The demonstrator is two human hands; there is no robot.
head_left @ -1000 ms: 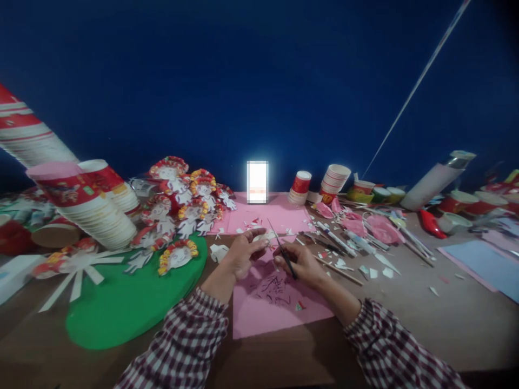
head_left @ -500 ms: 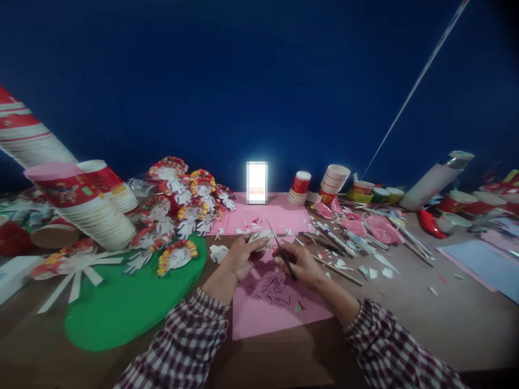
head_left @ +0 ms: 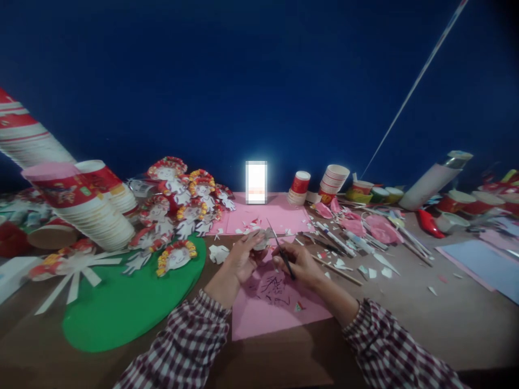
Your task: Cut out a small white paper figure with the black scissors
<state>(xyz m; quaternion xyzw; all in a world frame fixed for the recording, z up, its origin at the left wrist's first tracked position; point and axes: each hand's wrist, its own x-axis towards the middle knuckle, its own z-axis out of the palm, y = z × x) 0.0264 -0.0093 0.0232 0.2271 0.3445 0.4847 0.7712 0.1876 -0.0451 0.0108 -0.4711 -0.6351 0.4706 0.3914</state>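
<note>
My left hand [head_left: 242, 259] is closed on a small whitish paper piece [head_left: 260, 245], mostly hidden by the fingers. To its right, my right hand [head_left: 299, 265] grips dark-handled scissors [head_left: 284, 254], with their slim blade slanting up and left close beside the paper. Whether the blades are parted I cannot make out. Both hands hover over a pink sheet [head_left: 251, 319] marked with dark strokes or thin scraps. A crumpled white paper scrap [head_left: 219, 254] lies left of my left wrist.
Stacked paper cups [head_left: 93, 216] lean at left, near paper-figure crafts [head_left: 194, 210] and a green oval board [head_left: 133, 308]. Pens [head_left: 336, 237], a wooden stick [head_left: 340, 272] and paper scraps litter the right side. More cups [head_left: 334, 181] stand at the back, by a lit, blurred-out rectangle [head_left: 256, 182].
The fingers of my left hand have shifted over the paper piece, which now looks turned and more covered. My right hand and the scissors stay almost in place.
</note>
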